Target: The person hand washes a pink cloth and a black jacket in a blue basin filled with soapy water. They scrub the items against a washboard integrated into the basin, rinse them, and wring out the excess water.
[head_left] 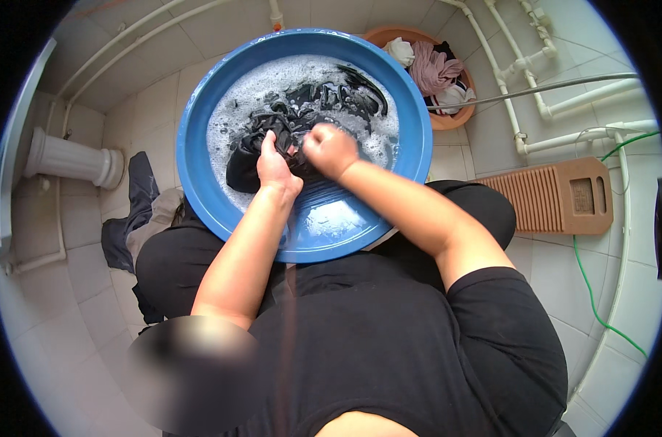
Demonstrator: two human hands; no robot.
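Note:
A soaked black garment [261, 131] lies bunched in foamy water inside a big round blue basin [192, 167]. My left hand [276, 166] grips a fold of it left of the middle, thumb pointing up. Just to the right, my right hand [332, 151] is closed in a fist against the same wet cloth, slightly blurred. The cloth inside that fist is mostly hidden. More dark fabric floats toward the far right side of the basin. On the near side, the basin's ridged washboard slope [334, 215] shows wet and bare.
Behind the basin at right, an orange tub [455, 120] holds pink, white and dark clothes. A brown washboard [557, 197] lies on the tiles at right, near white pipes [516, 109] and a green cord [593, 306]. Dark clothing [141, 193] and a white pedestal [76, 159] are at left.

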